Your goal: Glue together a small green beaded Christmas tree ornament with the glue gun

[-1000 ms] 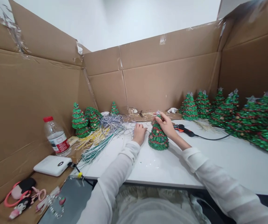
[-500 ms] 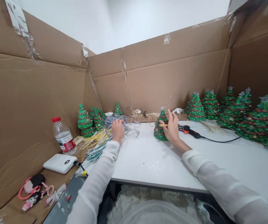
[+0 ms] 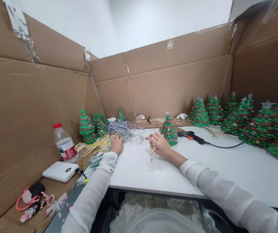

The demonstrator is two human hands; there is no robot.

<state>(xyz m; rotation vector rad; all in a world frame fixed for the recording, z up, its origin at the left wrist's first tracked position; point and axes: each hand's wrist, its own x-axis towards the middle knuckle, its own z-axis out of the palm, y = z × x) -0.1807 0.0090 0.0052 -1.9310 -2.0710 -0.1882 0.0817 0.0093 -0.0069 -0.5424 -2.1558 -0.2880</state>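
My left hand (image 3: 117, 144) is down at the near edge of the wire strands on the left of the white tabletop. Its fingers are curled, and their tips are hidden, so what they pinch cannot be made out. Around it lie yellow strands (image 3: 99, 144), green strands (image 3: 96, 160) and a tangle of greyish-purple wire (image 3: 118, 127). My right hand (image 3: 162, 145) holds a short wooden stick (image 3: 153, 150), whose pale end sticks out below the palm; its index finger points left. Right behind this hand, a small green Christmas tree (image 3: 169, 131) with red garland and a star stands upright.
A black and orange corded tool (image 3: 194, 137) lies right of the tree. Several decorated trees (image 3: 257, 126) crowd the right side; more trees (image 3: 87, 127) stand at the back left. A bottle (image 3: 66, 145), a white power bank (image 3: 60, 171) and trinkets (image 3: 33, 200) sit left. Cardboard walls (image 3: 158, 81) enclose the table.
My right hand has moved left and down, away from the front of the tree, with the stick still in it. My left hand has shifted down and left onto the strands.
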